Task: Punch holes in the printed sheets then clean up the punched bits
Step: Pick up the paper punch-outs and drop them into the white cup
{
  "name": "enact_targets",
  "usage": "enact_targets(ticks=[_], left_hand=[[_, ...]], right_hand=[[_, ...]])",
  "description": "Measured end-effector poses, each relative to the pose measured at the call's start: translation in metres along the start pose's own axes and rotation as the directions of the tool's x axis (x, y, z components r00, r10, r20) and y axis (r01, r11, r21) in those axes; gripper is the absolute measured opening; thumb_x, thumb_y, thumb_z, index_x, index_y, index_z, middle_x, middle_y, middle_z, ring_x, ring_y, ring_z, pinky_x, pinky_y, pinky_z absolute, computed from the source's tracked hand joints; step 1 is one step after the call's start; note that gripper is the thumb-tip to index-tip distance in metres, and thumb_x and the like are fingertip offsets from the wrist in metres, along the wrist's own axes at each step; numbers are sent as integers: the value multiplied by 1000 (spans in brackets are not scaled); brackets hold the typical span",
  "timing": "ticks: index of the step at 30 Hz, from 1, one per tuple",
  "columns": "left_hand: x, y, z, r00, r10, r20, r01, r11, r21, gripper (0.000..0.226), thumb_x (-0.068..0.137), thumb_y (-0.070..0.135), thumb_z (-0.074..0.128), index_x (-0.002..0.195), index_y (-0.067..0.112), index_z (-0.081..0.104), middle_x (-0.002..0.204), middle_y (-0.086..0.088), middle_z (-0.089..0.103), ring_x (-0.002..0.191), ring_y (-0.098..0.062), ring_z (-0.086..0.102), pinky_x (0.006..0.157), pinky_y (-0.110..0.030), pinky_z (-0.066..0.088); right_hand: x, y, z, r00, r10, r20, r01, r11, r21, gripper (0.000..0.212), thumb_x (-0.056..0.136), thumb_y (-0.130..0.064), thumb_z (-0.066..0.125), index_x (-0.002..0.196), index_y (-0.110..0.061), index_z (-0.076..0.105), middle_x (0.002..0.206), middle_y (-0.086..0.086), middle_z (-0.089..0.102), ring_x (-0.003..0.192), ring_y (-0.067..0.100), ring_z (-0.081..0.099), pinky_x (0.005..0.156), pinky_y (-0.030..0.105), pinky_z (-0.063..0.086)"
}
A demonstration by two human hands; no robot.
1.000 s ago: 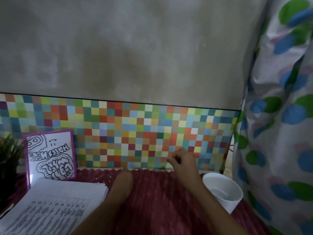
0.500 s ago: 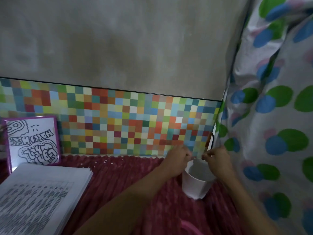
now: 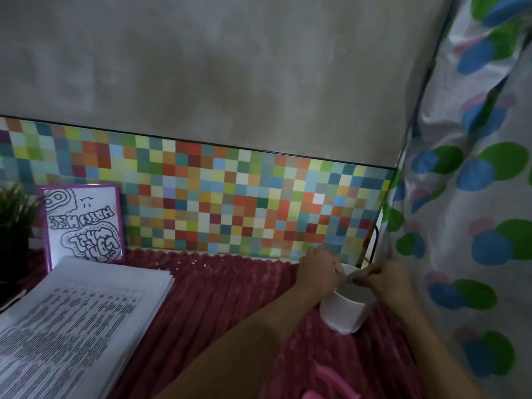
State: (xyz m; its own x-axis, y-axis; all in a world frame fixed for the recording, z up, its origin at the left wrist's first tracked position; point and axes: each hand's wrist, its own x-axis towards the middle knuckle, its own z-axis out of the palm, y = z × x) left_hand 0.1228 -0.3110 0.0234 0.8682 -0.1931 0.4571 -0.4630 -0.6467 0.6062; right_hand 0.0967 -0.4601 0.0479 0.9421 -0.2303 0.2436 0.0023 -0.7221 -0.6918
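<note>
A white cup (image 3: 344,311) stands on the red ribbed cloth (image 3: 230,298) at the right, by the curtain. My left hand (image 3: 316,272) and my right hand (image 3: 384,280) meet just above the cup's rim, fingertips pinched together and nearly touching. I cannot make out whether anything is between the fingers. A few tiny white punched bits (image 3: 195,262) lie on the cloth near the tiled back edge. The thick stack of printed sheets (image 3: 80,312) rests at the left front.
A purple-framed drawing (image 3: 85,223) leans on the coloured mosaic backsplash (image 3: 230,203). A dark potted plant (image 3: 14,226) stands at far left. A spotted curtain (image 3: 466,197) hangs along the right side. Something pink (image 3: 331,384) pokes in at the bottom edge.
A second ago the right hand pinched at the cloth's back edge and the left lay closed mid-table. Both moved right over the cup, where they have stayed pinched since.
</note>
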Motion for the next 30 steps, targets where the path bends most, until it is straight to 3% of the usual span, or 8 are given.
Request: enact_targets(ticks=[7, 10, 13, 16, 18, 22, 24, 30], left_hand=[[4, -9, 4, 996, -4, 92, 7, 999, -35, 29, 77, 21, 52, 76, 7, 77, 77, -14, 65, 82, -35, 59, 76, -40, 50], [3, -4, 2, 993, 48, 107, -48, 999, -2, 42, 76, 35, 42, 68, 10, 75, 70, -8, 60, 80, -30, 55, 77, -33, 40], [5, -6, 6, 996, -37, 81, 31, 997, 77, 48, 82, 60, 56, 72, 17, 76, 93, -6, 60, 100, -29, 48, 85, -42, 42], [1, -4, 1, 997, -24, 75, 16, 995, 99, 47, 87, 54, 58, 82, 11, 76, 107, -9, 58, 107, -32, 44, 88, -46, 37], [-4, -6, -10, 997, 34, 68, -38, 998, 57, 41, 92, 45, 56, 93, 9, 76, 115, -11, 58, 114, -33, 43, 91, -46, 36], [-16, -33, -58, 984, 140, -109, -141, 990, -7, 25, 91, 25, 62, 94, 4, 74, 112, -16, 64, 109, -30, 52, 91, -38, 40], [-19, -66, -93, 987, 20, -159, -22, 1000, -10, 22, 91, 22, 60, 92, 5, 74, 106, -16, 66, 101, -29, 57, 87, -36, 46], [-62, -188, -216, 848, -421, -321, 493, 849, 190, 21, 90, 14, 51, 86, 4, 68, 89, -13, 69, 86, -27, 67, 69, -31, 49]], right_hand=[[1, -6, -3, 999, -25, 36, 31, 986, -163, 23, 78, 7, 66, 74, -12, 78, 84, 10, 75, 65, 16, 58, 60, 24, 43], [2, -7, -1, 997, -74, -2, 72, 973, -217, 2, 76, -9, 78, 76, -11, 79, 80, 10, 75, 70, 20, 64, 67, 29, 47], [5, -3, 4, 991, -134, -30, 118, 942, -315, 4, 77, -19, 78, 73, -18, 79, 76, 8, 74, 69, 23, 66, 67, 33, 50], [11, 5, 9, 998, -53, 29, 60, 941, -332, 37, 79, -10, 69, 64, -43, 70, 90, 7, 73, 82, 31, 65, 76, 37, 53], [12, -1, 15, 995, -97, -20, 81, 911, -403, 26, 77, -11, 68, 73, -37, 73, 100, 14, 69, 92, 36, 62, 82, 41, 50], [-1, -45, 38, 774, -514, -370, 378, 844, -382, 20, 73, -3, 61, 86, -2, 76, 90, 26, 59, 91, 43, 56, 80, 40, 33], [-8, -75, 63, 716, -590, -373, 525, 807, -270, 25, 72, -8, 56, 87, 1, 75, 87, 23, 55, 83, 40, 55, 76, 38, 36], [-22, -146, 182, 815, -575, 68, 548, 804, 229, 10, 83, -3, 71, 85, -12, 75, 82, -1, 62, 78, 16, 60, 72, 23, 42]])
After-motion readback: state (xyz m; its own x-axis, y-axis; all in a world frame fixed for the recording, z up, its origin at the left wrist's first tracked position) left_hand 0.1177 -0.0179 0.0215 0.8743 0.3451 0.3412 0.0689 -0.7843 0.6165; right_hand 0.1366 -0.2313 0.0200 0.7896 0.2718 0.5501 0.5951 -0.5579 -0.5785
